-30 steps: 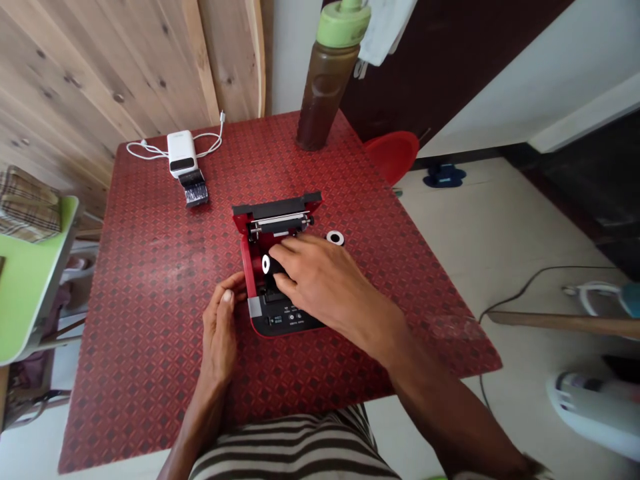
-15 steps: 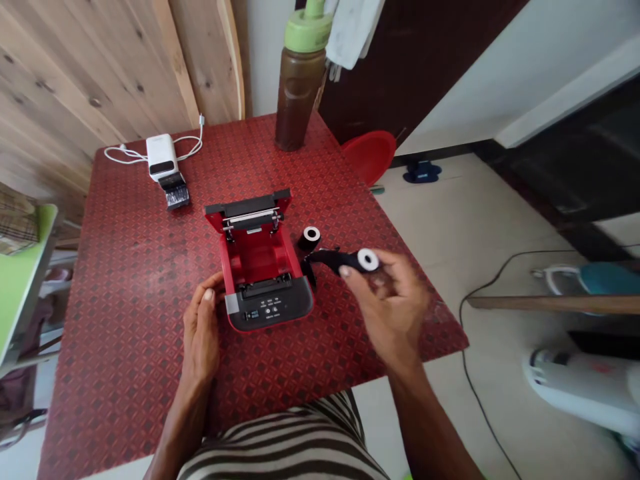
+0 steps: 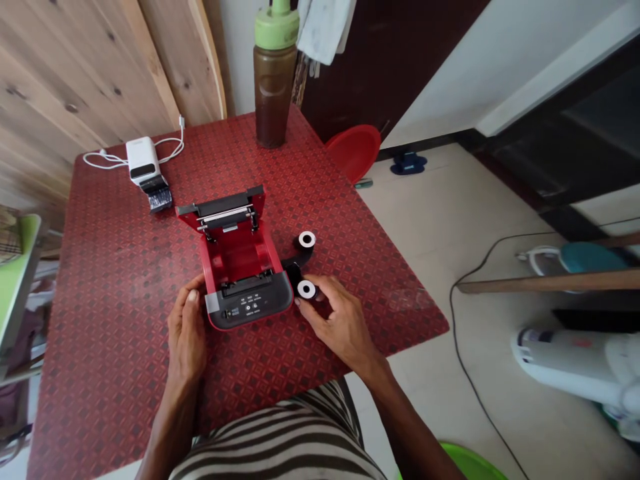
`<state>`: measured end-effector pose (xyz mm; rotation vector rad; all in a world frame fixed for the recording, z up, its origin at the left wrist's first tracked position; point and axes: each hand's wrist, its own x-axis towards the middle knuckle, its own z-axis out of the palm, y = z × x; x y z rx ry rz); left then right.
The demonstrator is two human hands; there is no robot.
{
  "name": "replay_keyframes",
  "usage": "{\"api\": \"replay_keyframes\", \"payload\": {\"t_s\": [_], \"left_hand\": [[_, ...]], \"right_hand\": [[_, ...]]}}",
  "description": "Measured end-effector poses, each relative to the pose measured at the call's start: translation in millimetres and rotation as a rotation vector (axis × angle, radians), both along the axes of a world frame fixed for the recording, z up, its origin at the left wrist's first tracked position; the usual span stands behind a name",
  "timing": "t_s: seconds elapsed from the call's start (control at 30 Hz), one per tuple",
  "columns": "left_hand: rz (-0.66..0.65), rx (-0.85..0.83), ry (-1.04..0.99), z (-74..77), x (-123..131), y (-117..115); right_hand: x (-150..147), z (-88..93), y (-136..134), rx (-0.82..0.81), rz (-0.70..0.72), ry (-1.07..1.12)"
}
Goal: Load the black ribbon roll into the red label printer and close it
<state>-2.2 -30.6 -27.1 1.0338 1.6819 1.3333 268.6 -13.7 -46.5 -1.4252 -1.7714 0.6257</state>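
An open red and black thermal printer stands on the table with its lid raised at the far side and its red compartment holding no roll. My left hand rests against the printer's near left corner, holding nothing. My right hand grips a black ribbon roll with a white core beside the printer's near right corner. Black ribbon film runs from that roll to a second white-cored roll lying on the table.
The red patterned tabletop also carries a white power bank with a white cable, a small black object and a brown bottle with a green lid. A red plastic basin sits beyond the table's far right edge.
The ribbon roll has come out of the printer compartment. My right hand has carried it to the right and lowered it beside the printer, near the second roll. My left hand stays at the printer.
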Motion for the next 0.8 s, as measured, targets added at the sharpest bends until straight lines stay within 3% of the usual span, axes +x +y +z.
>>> {"api": "replay_keyframes", "payload": {"t_s": [0.13,0.27,0.4,0.5,0.67,0.8], "left_hand": [[-0.002,0.000,-0.043,-1.2,0,0],[0.002,-0.013,-0.016,2.3,1,-1],[0.002,-0.013,-0.005,2.1,1,-1],[-0.004,-0.003,-0.018,-0.9,0,-1],[0.009,-0.013,0.018,-2.0,0,-1],[0.010,-0.026,-0.029,-3.3,-1,-2]], "right_hand": [[14,8.1,3,-0.048,0.076,-0.007],[37,22.9,11,-0.241,0.133,0.026],[57,40.8,27,-0.402,0.195,0.158],[63,49.7,41,-0.427,0.271,0.299],[54,33.8,73,-0.226,-0.044,0.245],[38,6.4,100,-0.154,-0.006,0.113]]}}
